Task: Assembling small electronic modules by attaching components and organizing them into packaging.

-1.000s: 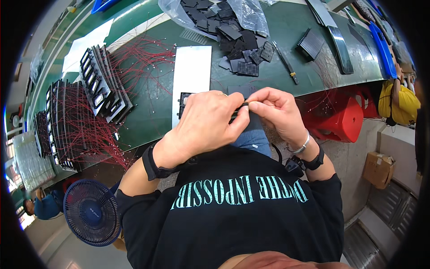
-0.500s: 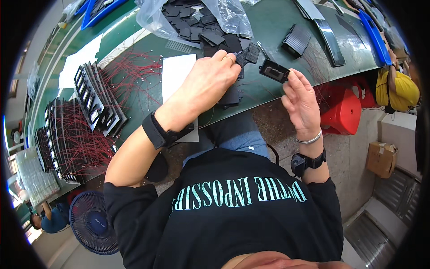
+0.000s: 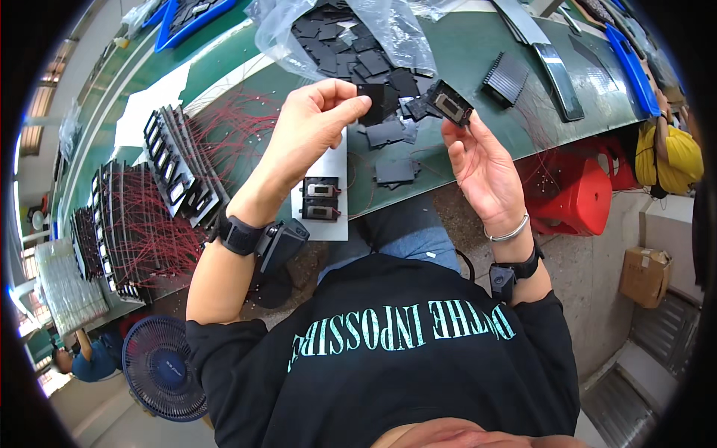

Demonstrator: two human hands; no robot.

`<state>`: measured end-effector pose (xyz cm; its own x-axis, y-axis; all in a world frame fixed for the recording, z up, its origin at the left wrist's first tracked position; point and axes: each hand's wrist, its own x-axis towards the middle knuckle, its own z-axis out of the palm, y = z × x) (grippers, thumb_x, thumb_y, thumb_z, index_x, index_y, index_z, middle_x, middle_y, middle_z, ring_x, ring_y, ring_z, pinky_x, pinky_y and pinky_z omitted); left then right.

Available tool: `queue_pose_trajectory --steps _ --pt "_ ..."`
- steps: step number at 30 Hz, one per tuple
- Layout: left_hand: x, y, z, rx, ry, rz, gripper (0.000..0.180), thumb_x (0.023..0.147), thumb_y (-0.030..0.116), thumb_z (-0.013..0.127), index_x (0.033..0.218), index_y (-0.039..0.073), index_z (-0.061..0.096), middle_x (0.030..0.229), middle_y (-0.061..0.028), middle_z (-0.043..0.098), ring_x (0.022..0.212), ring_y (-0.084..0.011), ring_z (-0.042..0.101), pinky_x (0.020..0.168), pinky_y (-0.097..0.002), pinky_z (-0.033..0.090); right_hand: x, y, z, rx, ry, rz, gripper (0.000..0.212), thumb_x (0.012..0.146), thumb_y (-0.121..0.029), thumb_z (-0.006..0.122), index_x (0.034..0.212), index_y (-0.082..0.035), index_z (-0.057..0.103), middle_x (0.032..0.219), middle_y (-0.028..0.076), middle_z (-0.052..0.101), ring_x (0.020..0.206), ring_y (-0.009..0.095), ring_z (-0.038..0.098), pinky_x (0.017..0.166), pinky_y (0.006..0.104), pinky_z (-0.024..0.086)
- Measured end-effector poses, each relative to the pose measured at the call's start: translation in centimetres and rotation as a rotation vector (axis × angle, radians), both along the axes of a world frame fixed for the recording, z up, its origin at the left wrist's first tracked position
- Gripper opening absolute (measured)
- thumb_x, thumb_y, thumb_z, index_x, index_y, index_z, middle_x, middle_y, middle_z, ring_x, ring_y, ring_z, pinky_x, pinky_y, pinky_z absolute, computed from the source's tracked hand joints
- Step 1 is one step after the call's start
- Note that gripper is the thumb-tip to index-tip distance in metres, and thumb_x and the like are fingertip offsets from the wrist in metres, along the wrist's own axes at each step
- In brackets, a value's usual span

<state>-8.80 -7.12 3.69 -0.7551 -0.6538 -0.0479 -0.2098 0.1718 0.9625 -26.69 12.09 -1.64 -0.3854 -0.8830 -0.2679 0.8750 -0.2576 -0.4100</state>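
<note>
My left hand [image 3: 312, 123] pinches a thin black rectangular plate [image 3: 371, 104] between thumb and fingers above the green table. In my right hand [image 3: 487, 173] is a small black speaker box [image 3: 450, 104], tilted, its inner side with a pale oblong speaker showing. Between the hands, loose black plates [image 3: 387, 134] lie on the table, with another small stack [image 3: 396, 172] closer to me. Beneath my left forearm a white board [image 3: 336, 228] carries two similar speaker boxes [image 3: 320, 198], side by side.
A clear plastic bag [image 3: 280, 37] spills many black plates at the back. Rows of black parts with red wires [image 3: 127, 231] stand at left. A black ribbed block [image 3: 506, 78] and a phone [image 3: 558, 82] lie to the right. A red stool [image 3: 579, 194] stands beyond the table edge.
My left hand has drawn back left from the plate pile and now holds a black plate. The speaker box in my right hand has moved slightly left and turned. Two boxes on the board came into sight.
</note>
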Motion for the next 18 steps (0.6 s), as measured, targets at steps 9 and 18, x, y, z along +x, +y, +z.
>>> queue_pose_trajectory --steps 9,18 --pt "2.2 2.0 -1.0 0.575 0.129 -0.028 0.013 0.096 0.016 0.069 0.090 0.005 0.066 0.087 -0.0053 0.071 0.065 -0.0067 0.060 0.059 -0.0218 0.051 2.6 -1.7 1.1 -0.077 -0.116 0.120 0.025 0.105 -0.013 0.054 0.122 0.004 0.060 0.123 0.020 0.065 0.120 0.029 0.063 0.090 0.0319 0.063" --pt "3.9 6.2 -3.5 0.162 0.119 0.125 0.016 0.092 0.008 0.071 0.103 -0.001 0.064 0.099 -0.0102 0.071 0.076 -0.0136 0.069 0.067 -0.0275 0.057 5.5 -2.9 1.0 0.002 -0.146 0.173 0.026 0.104 -0.013 0.056 0.121 0.006 0.059 0.122 0.019 0.065 0.119 0.029 0.064 0.106 0.0370 0.055"
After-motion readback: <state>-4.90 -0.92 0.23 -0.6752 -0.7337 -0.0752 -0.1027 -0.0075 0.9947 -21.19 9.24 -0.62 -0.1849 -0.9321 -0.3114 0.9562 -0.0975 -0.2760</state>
